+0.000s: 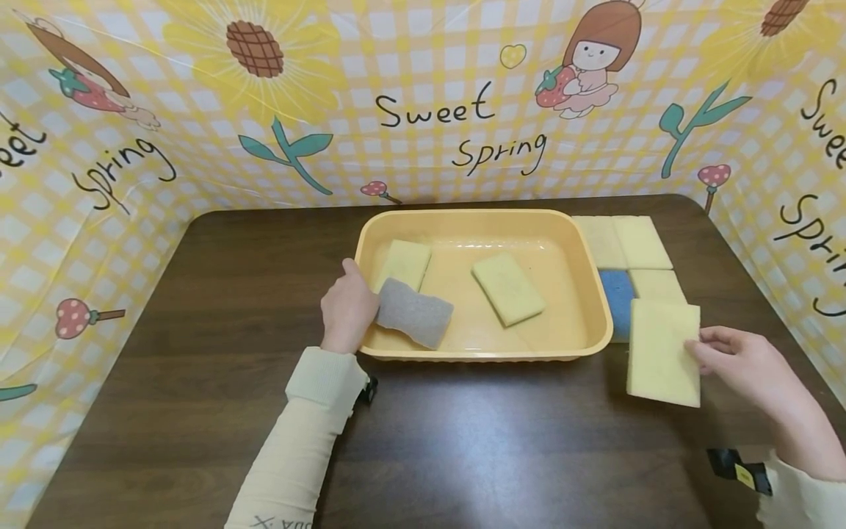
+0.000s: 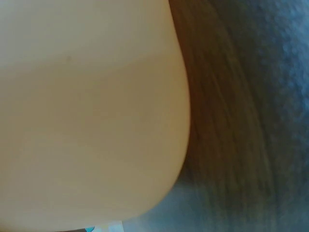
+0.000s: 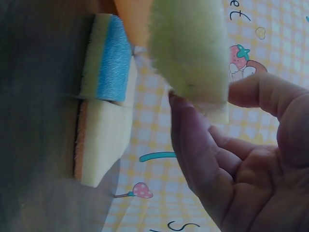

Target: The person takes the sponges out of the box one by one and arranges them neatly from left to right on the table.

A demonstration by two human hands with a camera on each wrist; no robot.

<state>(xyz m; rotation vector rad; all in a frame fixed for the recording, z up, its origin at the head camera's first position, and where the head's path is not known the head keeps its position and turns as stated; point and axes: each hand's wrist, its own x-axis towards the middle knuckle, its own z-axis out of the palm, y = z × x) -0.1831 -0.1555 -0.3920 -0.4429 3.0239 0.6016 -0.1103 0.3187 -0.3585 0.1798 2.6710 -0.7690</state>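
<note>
My left hand (image 1: 346, 312) grips the left rim of a yellow plastic basin (image 1: 485, 356), its thumb on top. My right hand (image 1: 743, 360) pinches a pale yellow sponge (image 1: 663, 353) by its right edge, raised in front of the sponges beside the basin. From the right wrist, the thumb and fingers (image 3: 210, 145) show on either side of that sponge (image 3: 193, 53). Inside the basin lie a wavy grey scouring pad (image 1: 415, 312), a pale yellow sponge (image 1: 406, 264) partly under it, and another yellow sponge (image 1: 509, 289) lying slanted. A blurred beige surface fills most of the left wrist view.
Right of the basin, several sponges stand in rows: yellow ones (image 1: 641, 242) at the back, a blue-topped one (image 1: 616, 297) in front. The right wrist view shows a brown-backed yellow sponge (image 3: 104, 140). Patterned cloth (image 1: 423, 88) walls the dark wooden table (image 1: 251, 294).
</note>
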